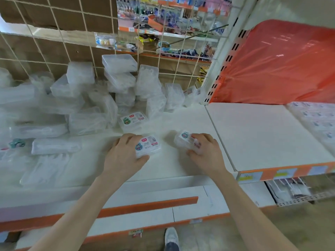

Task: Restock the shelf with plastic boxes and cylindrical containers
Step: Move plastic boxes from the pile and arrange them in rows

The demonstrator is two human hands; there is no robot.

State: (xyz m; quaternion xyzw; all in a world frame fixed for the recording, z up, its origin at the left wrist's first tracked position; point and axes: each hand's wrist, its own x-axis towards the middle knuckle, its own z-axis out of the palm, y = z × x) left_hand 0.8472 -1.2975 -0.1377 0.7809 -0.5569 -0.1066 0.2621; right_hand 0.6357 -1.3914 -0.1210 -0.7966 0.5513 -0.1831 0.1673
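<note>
My left hand [125, 154] grips a clear plastic box [149, 144] with a cartoon label, low over the white shelf [174, 115]. My right hand [204, 151] grips a second labelled clear box [184, 139], tilted, a little to the right. A third labelled box [133, 120] lies flat on the shelf just behind them. At the back and left stands a loose heap of clear plastic boxes [119, 75], some stacked, some leaning.
A wire grid [63, 46] backs the shelf. A red plastic bag [281, 62] fills the neighbouring bay at right, above a white shelf board [257, 131] with labelled packs [319, 120] at its far right. Lower shelves with orange edges [145, 205] jut out below.
</note>
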